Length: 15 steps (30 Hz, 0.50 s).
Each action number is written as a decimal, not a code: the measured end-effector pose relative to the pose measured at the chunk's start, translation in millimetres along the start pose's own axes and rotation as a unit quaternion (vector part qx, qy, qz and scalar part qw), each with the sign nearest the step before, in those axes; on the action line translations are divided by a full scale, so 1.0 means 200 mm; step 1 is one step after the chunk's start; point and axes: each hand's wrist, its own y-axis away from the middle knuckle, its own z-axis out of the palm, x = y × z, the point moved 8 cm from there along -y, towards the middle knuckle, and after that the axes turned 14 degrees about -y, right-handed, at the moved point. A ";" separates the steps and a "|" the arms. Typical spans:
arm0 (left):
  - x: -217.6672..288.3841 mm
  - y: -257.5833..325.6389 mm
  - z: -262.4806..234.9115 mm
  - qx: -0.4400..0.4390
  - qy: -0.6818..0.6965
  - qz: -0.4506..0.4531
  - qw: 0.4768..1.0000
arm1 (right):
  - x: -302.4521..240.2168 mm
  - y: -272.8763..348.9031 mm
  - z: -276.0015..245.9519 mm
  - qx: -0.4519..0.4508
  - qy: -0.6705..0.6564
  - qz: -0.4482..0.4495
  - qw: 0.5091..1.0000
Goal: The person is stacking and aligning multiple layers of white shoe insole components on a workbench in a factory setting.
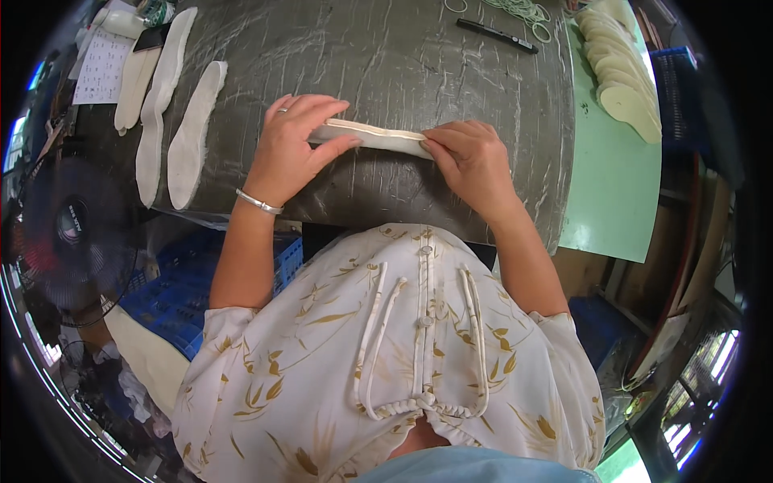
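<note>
Dark and scratched, the worktable (322, 48) fills the view towards twelve o'clock. At three o'clock lies a green board (608, 213), bearing an overlapping row of cream insoles (620, 80) at two; at nine stands a fan (72, 221). Two white insoles (193, 145) lie at ten. Near twelve, a pale layered insole (378, 134) spans both hands: the left hand (286, 153) cradles one end, thumb and fingers spread across it, while the right hand (475, 157) pinches the other. A black pen (498, 36) lies at one.

If the left's looser hold slackens, the layers could slide out of line; uneven pressure might buckle the middle. Fingers cover both ends, its underside is hidden, and whether the layers are bonded I cannot tell. Green bands (523, 11) beyond the pen are cut off above.
</note>
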 end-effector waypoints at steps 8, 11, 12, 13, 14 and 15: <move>-0.17 0.06 0.09 0.010 0.251 -0.074 0.965 | -0.07 -0.06 0.00 -0.014 0.032 0.005 0.999; -0.17 0.08 0.09 -0.037 0.246 -0.089 0.964 | -0.11 -0.08 0.05 -0.031 0.008 -0.031 0.999; -0.19 0.10 0.10 -0.033 0.279 -0.120 0.952 | -0.09 -0.08 0.05 -0.028 -0.017 0.001 0.999; -0.22 0.13 0.12 -0.029 0.311 -0.150 0.938 | -0.07 -0.08 0.05 -0.026 -0.041 0.033 0.998; -0.24 0.14 0.11 -0.027 0.288 -0.127 0.949 | -0.04 -0.08 0.06 -0.031 -0.062 0.064 0.996; -0.27 0.15 0.12 -0.031 0.290 -0.130 0.948 | -0.03 -0.07 0.06 -0.031 -0.073 0.079 0.994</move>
